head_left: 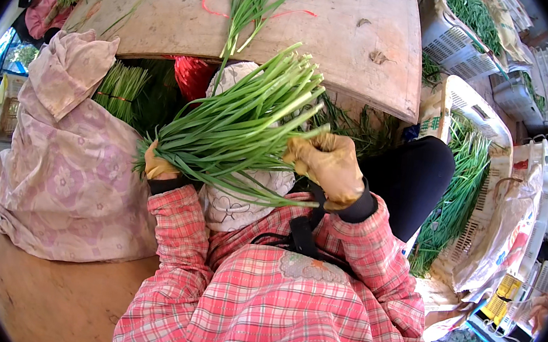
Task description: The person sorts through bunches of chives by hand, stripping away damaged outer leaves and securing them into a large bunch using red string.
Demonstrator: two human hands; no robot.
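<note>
A thick bunch of garlic chives (239, 120) lies aslant in front of my chest, pale stem ends up to the right and green leaves down to the left. My left hand (161, 165), in a tan glove, is wrapped round the leafy end, its fingers partly hidden by the leaves. At the right side of the bunch, my gloved right hand (329, 168) is closed, with a pale chive stem at its fingertips. A few loose chives (244, 8) lie on the wooden board ahead, across a red tie (293, 13).
The wooden board (341, 38) spans the far side. At left, a floral cloth (79, 177) covers something beside tied chive bundles (121, 88). White crates (481, 106) holding chives stand at right. Another person (42, 8) sits at far left.
</note>
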